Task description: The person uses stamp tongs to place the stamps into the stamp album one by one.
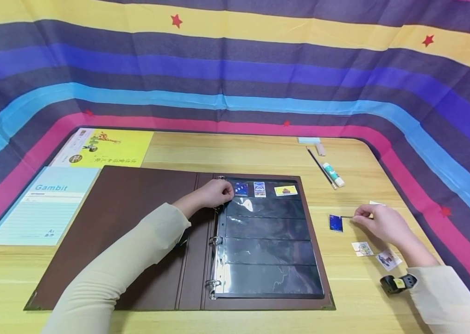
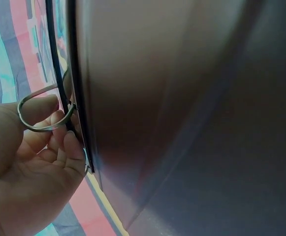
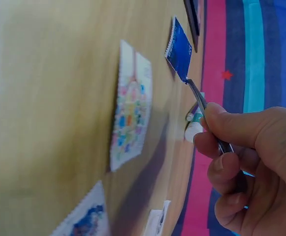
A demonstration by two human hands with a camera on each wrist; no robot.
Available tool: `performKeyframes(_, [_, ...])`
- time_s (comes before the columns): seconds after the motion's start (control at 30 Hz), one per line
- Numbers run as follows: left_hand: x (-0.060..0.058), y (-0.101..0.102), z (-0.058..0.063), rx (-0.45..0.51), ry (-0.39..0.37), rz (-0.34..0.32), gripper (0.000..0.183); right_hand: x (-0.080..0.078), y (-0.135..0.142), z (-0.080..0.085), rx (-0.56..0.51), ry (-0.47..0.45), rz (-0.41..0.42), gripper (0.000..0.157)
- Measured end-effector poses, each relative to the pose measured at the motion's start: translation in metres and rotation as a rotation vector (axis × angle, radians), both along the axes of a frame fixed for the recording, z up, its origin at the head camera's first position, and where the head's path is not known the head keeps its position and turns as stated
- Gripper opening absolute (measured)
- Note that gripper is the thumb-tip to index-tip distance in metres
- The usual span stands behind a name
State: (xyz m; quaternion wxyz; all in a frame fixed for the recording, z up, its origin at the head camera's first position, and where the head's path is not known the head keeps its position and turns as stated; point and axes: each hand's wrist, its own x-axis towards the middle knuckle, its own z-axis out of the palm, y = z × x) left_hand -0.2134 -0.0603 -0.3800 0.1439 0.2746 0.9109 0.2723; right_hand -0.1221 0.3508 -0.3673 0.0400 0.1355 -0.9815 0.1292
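A brown ring binder (image 1: 147, 232) lies open, with a black stamp page (image 1: 268, 253) of clear pockets on its rings. In the top pocket sit a blue stamp (image 1: 241, 189), a blue-and-white stamp (image 1: 259, 189) and a yellow stamp (image 1: 286, 190). My left hand (image 1: 217, 192) pinches the page's upper left edge beside a metal ring (image 2: 44, 129). With my right hand (image 1: 382, 222) I hold thin tweezers (image 3: 198, 94), whose tips meet a corner of another blue stamp (image 3: 180, 49). That stamp appears tilted off the table. Closer to me lie a multicoloured stamp (image 1: 362, 249) and a second loose stamp (image 1: 388, 260).
Behind the right hand a white piece (image 1: 377, 202) is partly hidden. Farther back are a glue stick (image 1: 333, 174), a pencil (image 1: 318, 163), an eraser (image 1: 320, 149) and a pale flat block (image 1: 308, 140). A Gambit notebook (image 1: 43, 208) and a yellow book (image 1: 126, 146) lie left.
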Motion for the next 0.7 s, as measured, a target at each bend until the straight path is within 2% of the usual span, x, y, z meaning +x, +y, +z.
performKeyframes(0.17, [0.000,0.000,0.000,0.002,-0.012,-0.004,0.009,-0.003,-0.004,0.007,-0.045,0.051,0.004,0.006])
performKeyframes(0.3, [-0.001,-0.001,0.000,0.004,-0.027,0.002,0.008,-0.013,-0.019,0.018,-0.072,0.076,0.031,0.009])
performKeyframes(0.43, [-0.002,-0.003,0.000,0.011,-0.043,0.009,0.007,-0.028,-0.050,0.031,-0.112,0.067,0.063,0.009])
performKeyframes(0.57, [-0.002,-0.002,0.001,0.016,-0.059,0.007,0.007,-0.046,-0.089,0.034,-0.146,0.077,0.095,0.006])
performKeyframes(0.7, [-0.003,-0.001,0.002,0.010,-0.060,-0.003,0.008,-0.062,-0.128,0.033,-0.131,0.076,0.139,0.007])
